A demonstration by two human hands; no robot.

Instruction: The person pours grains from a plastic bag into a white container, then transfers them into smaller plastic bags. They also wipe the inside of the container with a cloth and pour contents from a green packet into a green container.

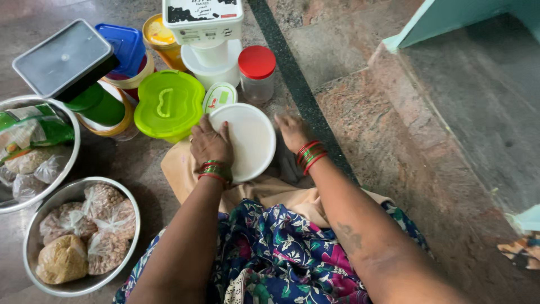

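Left hand (210, 143) lies palm-down w/ fingers spread on the left rim of a round white lid (247, 141), gripping its edge; right hand (291, 132) sits just beside the lid's right rim, fingers bent toward it, but contact and grasp can't be told. Lid rests on a beige cloth (180, 171) on the stone floor (394, 141), directly in front of the person's lap, w/ a lime-green lidded box (169, 104) touching its upper left and a red-capped jar (257, 73) behind. Two steel bowls (34, 236) of bagged grains sit at the floor's left edge.
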